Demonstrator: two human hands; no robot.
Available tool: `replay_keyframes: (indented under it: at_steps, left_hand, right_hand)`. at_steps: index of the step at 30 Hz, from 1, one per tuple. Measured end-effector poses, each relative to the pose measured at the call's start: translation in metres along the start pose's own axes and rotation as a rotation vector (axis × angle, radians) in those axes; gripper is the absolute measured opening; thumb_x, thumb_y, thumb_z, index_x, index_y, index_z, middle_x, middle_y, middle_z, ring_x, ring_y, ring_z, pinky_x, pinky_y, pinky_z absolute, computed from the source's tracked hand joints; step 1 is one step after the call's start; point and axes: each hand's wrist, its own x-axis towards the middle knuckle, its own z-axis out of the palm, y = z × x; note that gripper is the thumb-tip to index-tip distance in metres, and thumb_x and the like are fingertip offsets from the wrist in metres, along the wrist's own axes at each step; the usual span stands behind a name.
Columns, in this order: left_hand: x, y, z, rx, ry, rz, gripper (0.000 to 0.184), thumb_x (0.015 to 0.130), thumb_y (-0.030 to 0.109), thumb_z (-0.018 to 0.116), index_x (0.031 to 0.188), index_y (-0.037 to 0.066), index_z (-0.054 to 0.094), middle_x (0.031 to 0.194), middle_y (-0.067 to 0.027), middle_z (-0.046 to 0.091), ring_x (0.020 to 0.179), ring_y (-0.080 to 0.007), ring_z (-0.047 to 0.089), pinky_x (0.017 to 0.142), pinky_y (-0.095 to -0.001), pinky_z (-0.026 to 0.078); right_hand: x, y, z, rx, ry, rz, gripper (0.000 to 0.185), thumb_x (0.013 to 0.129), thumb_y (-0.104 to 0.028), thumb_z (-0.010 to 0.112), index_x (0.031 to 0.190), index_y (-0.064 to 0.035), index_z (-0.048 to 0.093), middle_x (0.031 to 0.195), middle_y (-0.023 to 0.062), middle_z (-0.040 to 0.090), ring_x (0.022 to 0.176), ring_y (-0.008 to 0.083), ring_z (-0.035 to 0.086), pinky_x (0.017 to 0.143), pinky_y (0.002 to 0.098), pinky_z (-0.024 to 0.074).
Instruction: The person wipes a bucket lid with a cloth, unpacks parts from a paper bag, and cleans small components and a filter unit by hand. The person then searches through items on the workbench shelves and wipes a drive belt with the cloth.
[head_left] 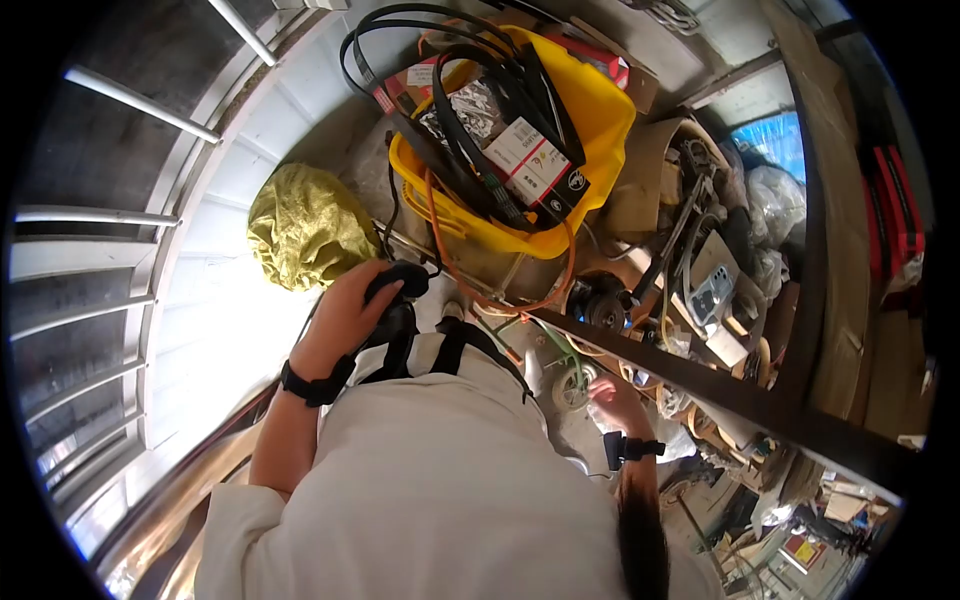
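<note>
My left hand (pixel 352 302) is closed around a rounded black object (pixel 406 281) in front of my waist; its exact kind I cannot make out. Black straps (pixel 398 335) hang just below it over my light trousers. My right hand (pixel 617 402) hangs low at my right side, fingers loosely bent and partly apart, with nothing visible in them. Nearest to it is a small spoked wheel (pixel 574 388) on a green frame. Ahead stands a yellow tub (pixel 612 165) holding black belts (pixel 450 120), a white and black box (pixel 535 165) and crumpled silver foil (pixel 472 112).
A yellow-green sack (pixel 308 228) leans by the white wall at left, beside barred windows (pixel 90 215). A dark metal beam (pixel 690 370) runs across the right. Behind it lie a cardboard box (pixel 640 185), a black coil (pixel 600 300), plastic bags (pixel 775 205) and loose parts. An orange cord (pixel 445 262) loops below the tub.
</note>
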Motion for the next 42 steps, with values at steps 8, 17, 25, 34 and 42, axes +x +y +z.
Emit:
replay_keyframes:
  at_steps: [8,17,25,34,42]
  left_hand:
    - [-0.001,-0.005,-0.019,0.000,-0.121,0.040,0.026,0.086,0.018,0.062,0.105,0.001,0.058,0.090,-0.0195,0.063,0.082,-0.0368,0.060,0.071,-0.0392,0.048]
    - [-0.028,-0.025,-0.054,-0.037,-0.071,0.017,0.025,0.086,0.019,0.063,0.103,0.001,0.058,0.089,-0.0193,0.063,0.081,-0.0356,0.061,0.070,-0.0393,0.048]
    - [-0.038,-0.052,-0.063,-0.041,0.024,0.022,0.026,0.086,0.019,0.064,0.104,0.001,0.057,0.085,-0.0180,0.063,0.074,-0.0314,0.062,0.065,-0.0356,0.049]
    - [-0.030,-0.012,-0.077,-0.216,0.107,0.060,0.045,0.084,0.026,0.069,0.120,0.006,0.050,0.091,-0.0149,0.065,0.083,-0.0238,0.064,0.075,-0.0314,0.049]
    - [-0.011,-0.013,-0.057,-0.687,-0.057,-0.049,0.040,0.092,0.028,0.061,0.120,0.002,0.051,0.100,-0.0035,0.061,0.090,-0.0088,0.055,0.081,-0.0261,0.045]
  right_hand:
    - [0.071,-0.269,0.004,0.062,0.453,-0.586,0.030,0.080,-0.006,0.063,0.109,-0.0046,0.056,0.107,0.0139,0.062,0.098,0.0257,0.062,0.083,0.0332,0.0484]
    - [0.229,-0.267,-0.024,-0.607,0.531,-0.158,0.070,0.058,-0.029,0.079,0.113,0.0013,0.047,0.100,0.0211,0.060,0.096,0.0418,0.059,0.085,0.0445,0.0474]
    - [0.172,-0.297,-0.057,0.593,0.609,-0.553,0.042,0.081,-0.018,0.067,0.115,0.0015,0.054,0.104,0.0134,0.065,0.090,0.0244,0.065,0.079,0.0325,0.0510]
    - [0.083,-0.333,0.014,1.168,-0.283,-0.740,0.060,0.093,-0.035,0.045,0.134,0.0072,0.034,0.127,0.0263,0.050,0.119,0.0351,0.050,0.103,0.0433,0.0390]
    - [0.061,-0.373,0.106,0.320,-0.089,-0.689,0.052,0.084,-0.028,0.068,0.124,-0.0020,0.047,0.106,0.0102,0.061,0.096,0.0182,0.058,0.086,0.0321,0.0455]
